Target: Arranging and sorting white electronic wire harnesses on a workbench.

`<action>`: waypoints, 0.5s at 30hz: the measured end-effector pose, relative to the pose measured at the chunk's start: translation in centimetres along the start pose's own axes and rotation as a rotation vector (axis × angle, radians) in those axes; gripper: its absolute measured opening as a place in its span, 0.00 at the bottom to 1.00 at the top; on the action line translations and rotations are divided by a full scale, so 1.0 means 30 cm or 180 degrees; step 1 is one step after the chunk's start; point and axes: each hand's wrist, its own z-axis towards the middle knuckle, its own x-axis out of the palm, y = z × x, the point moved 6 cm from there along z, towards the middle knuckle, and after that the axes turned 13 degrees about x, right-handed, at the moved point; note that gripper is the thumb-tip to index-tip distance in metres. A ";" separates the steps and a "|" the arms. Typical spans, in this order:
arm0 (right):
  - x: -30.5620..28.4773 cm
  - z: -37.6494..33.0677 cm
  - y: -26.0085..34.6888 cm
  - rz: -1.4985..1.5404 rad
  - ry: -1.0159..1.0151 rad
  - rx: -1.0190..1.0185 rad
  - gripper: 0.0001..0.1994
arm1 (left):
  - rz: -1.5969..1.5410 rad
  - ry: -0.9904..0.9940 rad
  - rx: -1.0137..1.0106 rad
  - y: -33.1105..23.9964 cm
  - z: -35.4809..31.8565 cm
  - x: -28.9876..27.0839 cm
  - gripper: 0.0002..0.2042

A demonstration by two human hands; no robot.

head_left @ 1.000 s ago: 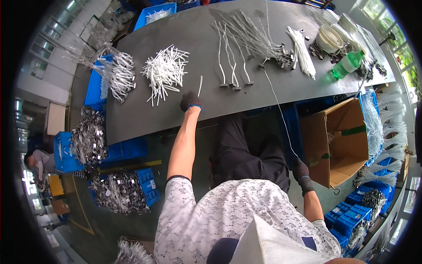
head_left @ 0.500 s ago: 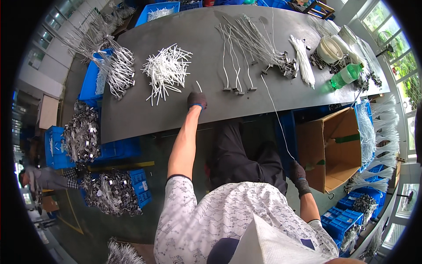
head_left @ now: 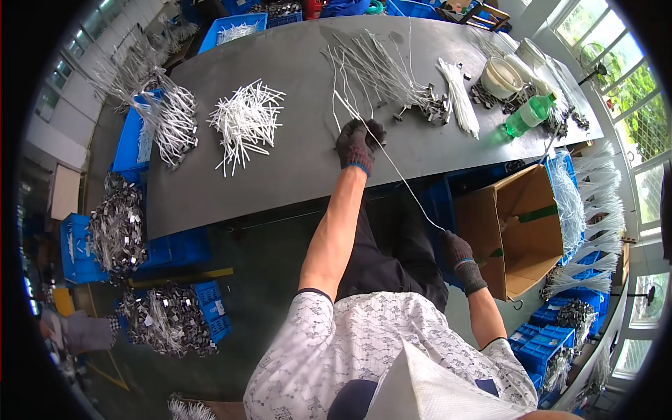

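Observation:
My left hand (head_left: pixel 358 148), in a dark knit glove, is closed over the near middle of the table. A short white tube (head_left: pixel 345 106) sticks out past its fingers. Some thin wires with dark end pieces lie under or beside this hand, partly hidden by it. My right hand (head_left: pixel 460 253), also gloved, is low in front of the table and closed on the near end of a long thin white wire (head_left: pixel 408 185). The wire slants up to my left hand, where its exact contact with the tube is hard to make out.
A heap of white tubes (head_left: pixel 246 120) lies on the grey table (head_left: pixel 294 178). More wires (head_left: pixel 378 66), a white bundle (head_left: pixel 458 96), a green bottle (head_left: pixel 530 115) and a pail (head_left: pixel 501 77) are rightward. A cardboard box (head_left: pixel 483 210) stands below the right edge.
My left hand has moved right, from beside the tube heap to the laid-out wires, with the white tube. My right hand still holds the wire. The whole view has shifted slightly.

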 end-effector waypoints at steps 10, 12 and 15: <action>0.167 0.028 -0.170 0.0006 0.0525 0.0339 0.12 | 0.1029 0.0170 0.1458 -0.095 -0.027 0.105 0.06; 0.169 0.018 -0.170 0.0000 0.0592 0.0382 0.17 | 0.1754 0.0474 0.1028 -0.085 -0.074 0.120 0.05; 0.201 0.017 -0.223 -0.0009 0.0720 0.0430 0.20 | 0.2359 0.1085 0.0147 0.041 -0.031 0.053 0.07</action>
